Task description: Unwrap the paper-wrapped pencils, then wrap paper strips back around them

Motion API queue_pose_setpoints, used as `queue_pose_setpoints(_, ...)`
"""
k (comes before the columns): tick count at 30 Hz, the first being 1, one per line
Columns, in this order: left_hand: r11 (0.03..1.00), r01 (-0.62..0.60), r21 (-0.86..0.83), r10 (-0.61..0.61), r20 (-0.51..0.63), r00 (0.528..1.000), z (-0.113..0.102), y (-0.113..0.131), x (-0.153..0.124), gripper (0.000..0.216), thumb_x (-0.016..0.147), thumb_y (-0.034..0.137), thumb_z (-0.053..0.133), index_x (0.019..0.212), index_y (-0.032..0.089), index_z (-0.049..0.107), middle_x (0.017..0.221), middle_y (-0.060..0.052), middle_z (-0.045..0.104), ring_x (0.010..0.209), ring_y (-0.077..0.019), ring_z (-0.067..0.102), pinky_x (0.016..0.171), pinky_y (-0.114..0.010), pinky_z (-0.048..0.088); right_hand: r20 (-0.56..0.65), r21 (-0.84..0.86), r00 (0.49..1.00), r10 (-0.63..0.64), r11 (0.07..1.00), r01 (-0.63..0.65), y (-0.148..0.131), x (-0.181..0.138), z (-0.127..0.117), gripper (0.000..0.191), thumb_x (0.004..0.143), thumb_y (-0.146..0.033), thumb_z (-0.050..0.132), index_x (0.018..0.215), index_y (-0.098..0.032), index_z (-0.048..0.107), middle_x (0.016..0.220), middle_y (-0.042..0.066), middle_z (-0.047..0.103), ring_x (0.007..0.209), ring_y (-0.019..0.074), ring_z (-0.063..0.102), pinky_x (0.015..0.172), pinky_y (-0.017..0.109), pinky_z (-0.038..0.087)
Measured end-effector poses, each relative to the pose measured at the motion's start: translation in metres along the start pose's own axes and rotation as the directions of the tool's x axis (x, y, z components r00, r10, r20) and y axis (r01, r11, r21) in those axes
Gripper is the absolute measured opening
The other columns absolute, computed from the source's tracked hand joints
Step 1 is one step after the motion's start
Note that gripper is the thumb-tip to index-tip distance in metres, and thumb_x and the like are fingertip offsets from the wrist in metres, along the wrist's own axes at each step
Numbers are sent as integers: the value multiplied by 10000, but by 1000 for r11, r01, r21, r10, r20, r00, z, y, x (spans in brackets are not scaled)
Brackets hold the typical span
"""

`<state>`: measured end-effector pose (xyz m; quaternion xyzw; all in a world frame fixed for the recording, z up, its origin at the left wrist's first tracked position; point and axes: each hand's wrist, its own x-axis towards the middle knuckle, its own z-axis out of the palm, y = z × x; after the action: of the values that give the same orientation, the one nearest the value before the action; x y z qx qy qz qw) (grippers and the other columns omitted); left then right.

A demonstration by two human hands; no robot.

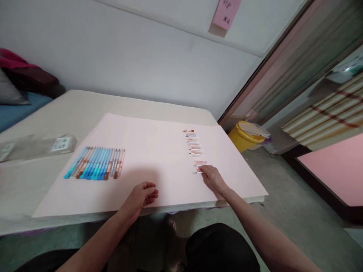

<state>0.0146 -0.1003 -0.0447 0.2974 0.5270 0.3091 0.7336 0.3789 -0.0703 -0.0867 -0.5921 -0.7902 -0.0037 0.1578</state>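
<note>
My right hand [213, 178] is closed in a pinch at the near end of a column of small pieces on the pink sheet [159, 147]. From its fingertips a short white pen piece [198, 172] with a thin dark tip points left; the rest of it is hidden by the fingers. Several similar short pieces [194, 145] lie one behind another, stretching away from me. Over the sheet's front edge, my left hand [144, 194] rests with loosely bent fingers, holding nothing. To its left, several slim pens [98, 162] in blue, brown and clear lie side by side.
The sheet covers part of a pale table [85, 100] against a white wall. A clear plastic wrapper [36, 147] with a label lies at the left. On the floor beyond the right edge stands a yellow bucket [241, 138]. A pink note [227, 13] hangs on the wall.
</note>
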Motion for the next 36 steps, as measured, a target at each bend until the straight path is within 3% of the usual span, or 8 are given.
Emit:
queue_pose_setpoints(12,999,-24,-35,25,18,1000,3,5,-4,294,674,313,680,891,143,578,834,-91,661,718,-148,625,643,-262,467,-4,-77,999,33,997,-33,-13,1,-8,298,777,-90,478,1049,-171,571,1050,89,635,981,213,539,823,318,370)
queue_pose_setpoints(18,997,-27,-69,28,12,1000,3,6,-5,299,660,307,693,883,141,582,838,-100,666,707,-145,625,650,-263,467,-45,-117,999,22,993,-28,-21,2,-11,226,847,-145,457,1015,-183,602,1027,90,649,951,207,555,809,313,362)
queue_pose_setpoints(28,997,-33,-76,35,14,999,6,13,-12,269,664,277,682,870,144,573,818,-88,666,705,-139,625,641,-251,464,-120,-139,992,35,989,-51,-19,0,-9,228,853,-189,487,1031,-192,629,1144,94,612,1021,219,540,854,336,371)
queue_pose_setpoints(36,996,-38,-86,39,15,999,6,14,-12,286,648,295,695,861,146,576,819,-93,672,703,-140,627,638,-250,462,-103,-122,994,33,991,-45,-18,-11,-18,233,835,-152,486,981,-200,661,1065,90,647,993,220,563,827,345,407)
